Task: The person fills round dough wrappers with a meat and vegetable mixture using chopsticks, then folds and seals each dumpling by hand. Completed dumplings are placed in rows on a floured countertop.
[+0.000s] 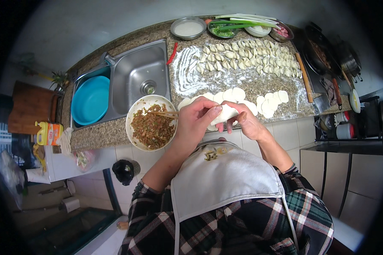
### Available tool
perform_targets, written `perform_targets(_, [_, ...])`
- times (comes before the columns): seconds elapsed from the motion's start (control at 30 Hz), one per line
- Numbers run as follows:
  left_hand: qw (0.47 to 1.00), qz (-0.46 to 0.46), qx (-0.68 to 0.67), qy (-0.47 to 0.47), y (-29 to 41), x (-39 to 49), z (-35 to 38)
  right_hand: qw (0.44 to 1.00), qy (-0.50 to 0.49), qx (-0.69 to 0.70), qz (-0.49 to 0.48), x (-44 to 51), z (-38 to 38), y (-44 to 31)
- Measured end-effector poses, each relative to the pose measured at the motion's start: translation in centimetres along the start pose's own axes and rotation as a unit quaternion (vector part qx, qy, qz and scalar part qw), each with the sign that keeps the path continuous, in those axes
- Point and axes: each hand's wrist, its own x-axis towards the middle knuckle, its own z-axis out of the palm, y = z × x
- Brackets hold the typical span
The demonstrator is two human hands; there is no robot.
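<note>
Between my two hands is a folded dumpling of white dough, pinched at its edge. My left hand grips its left end with thumb and fingers. At the other end, my right hand holds it too, fingers curled beneath. Flat round dough wrappers lie overlapping on the counter just beyond my hands, some hidden by them. A second group of wrappers is to the right. Left of my left hand, a white bowl holds minced filling, with chopsticks resting in it.
Several rows of shaped dumplings sit on the floured granite counter. A rolling pin lies to their right, near a wok. A steel sink with a blue basin is at left. Spring onions lie across bowls behind.
</note>
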Motion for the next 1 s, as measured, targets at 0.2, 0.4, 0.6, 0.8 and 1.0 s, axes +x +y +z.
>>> perform_targets(0.2, [0.985,0.115,0.129,0.000,-0.9,0.4,-0.1,0.993,0.078,0.088,0.031,0.5,1.7,0.2])
perform_targets(0.4, [0.946,0.274,0.176,-0.006,-3.4,0.7,1.5,0.969,0.103,0.211,0.083,-0.1,3.2,0.0])
perform_targets(0.6, [0.972,0.217,0.079,-0.047,-3.9,0.6,1.8,0.995,0.098,0.022,0.029,-0.5,2.5,0.6])
perform_targets(0.8, [0.981,0.169,0.086,-0.041,-3.6,0.5,2.8,0.999,0.003,0.041,0.000,-0.5,1.1,1.0])
perform_targets(1.0, [0.974,0.172,0.130,-0.066,-3.5,0.5,3.4,0.999,0.003,0.053,-0.006,-0.7,1.3,0.4])
